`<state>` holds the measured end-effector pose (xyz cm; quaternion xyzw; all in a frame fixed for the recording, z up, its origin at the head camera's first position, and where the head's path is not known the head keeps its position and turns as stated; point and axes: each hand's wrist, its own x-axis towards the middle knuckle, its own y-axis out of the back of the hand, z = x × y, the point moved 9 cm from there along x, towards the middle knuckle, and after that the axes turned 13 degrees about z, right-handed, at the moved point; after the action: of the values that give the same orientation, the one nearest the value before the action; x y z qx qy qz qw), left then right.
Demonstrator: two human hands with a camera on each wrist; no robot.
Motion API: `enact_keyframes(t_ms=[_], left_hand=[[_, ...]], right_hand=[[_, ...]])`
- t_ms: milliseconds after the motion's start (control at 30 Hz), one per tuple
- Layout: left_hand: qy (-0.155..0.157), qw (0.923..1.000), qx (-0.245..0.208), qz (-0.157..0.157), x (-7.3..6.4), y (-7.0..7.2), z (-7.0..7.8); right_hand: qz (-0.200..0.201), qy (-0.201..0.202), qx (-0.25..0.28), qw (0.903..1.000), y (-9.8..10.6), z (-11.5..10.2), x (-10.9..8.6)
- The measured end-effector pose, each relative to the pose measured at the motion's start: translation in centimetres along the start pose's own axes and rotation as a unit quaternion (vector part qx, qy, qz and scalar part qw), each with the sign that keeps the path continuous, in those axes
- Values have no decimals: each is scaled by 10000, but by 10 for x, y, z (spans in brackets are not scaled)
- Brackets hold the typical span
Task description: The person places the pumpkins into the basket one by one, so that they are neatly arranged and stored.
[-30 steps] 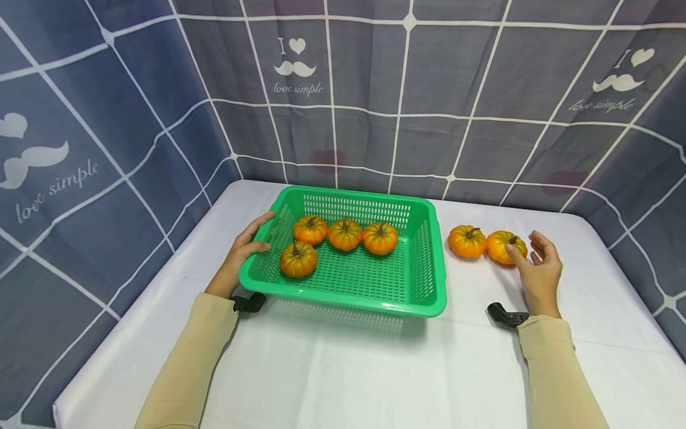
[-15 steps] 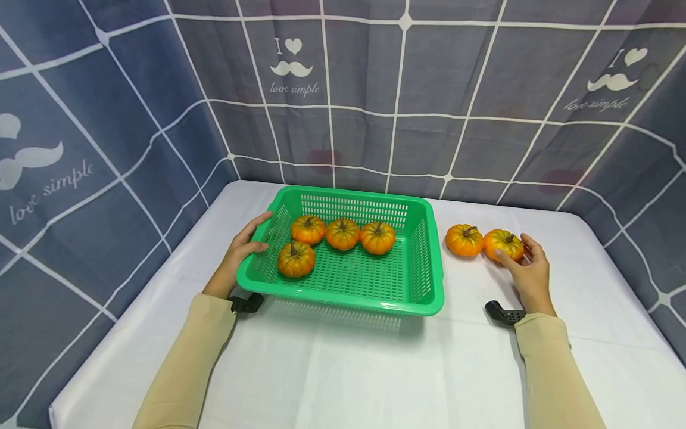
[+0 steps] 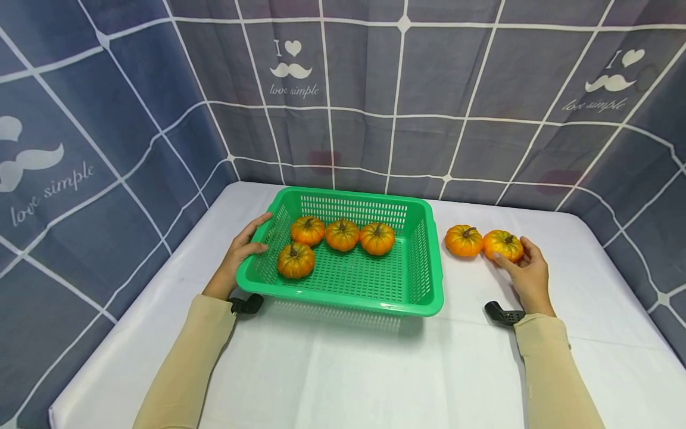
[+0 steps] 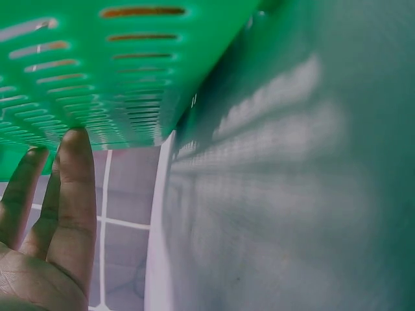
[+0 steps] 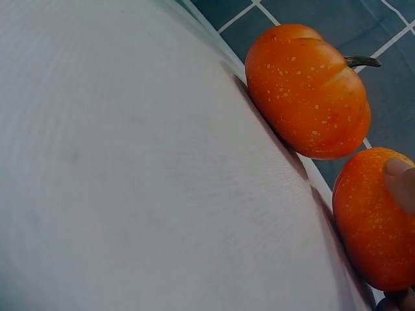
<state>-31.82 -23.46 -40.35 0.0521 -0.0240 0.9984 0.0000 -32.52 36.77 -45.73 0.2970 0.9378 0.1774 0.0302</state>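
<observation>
Right hand (image 3: 527, 275): thumb and fingers around the outer pumpkin (image 3: 501, 245), on the worktop (image 3: 348, 369) just beside a second pumpkin (image 3: 463, 242); best gripped low, both flanks. Left hand (image 3: 239, 256): holding the green basket (image 3: 343, 301) at left rim; steadiness advisable. Versus one second ago: right fingers closed in; four basketed pumpkins (image 3: 342, 235) unmoved.
</observation>
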Motion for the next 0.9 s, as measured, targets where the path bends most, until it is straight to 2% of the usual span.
enact_keyframes(t_ms=[533, 700, 900], left_hand=[[37, 10000, -89, -14, 0, 0, -2], [-25, 9998, -179, -22, 0, 0, 0], [-78, 9997, -251, -15, -1, 1, 0]], right_hand=[[471, -23, 258, 9986, 8, -2, -2], [666, 19, 707, 9953, 11, -5, -1], [902, 227, 1576, 9831, 15, -11, -1]])
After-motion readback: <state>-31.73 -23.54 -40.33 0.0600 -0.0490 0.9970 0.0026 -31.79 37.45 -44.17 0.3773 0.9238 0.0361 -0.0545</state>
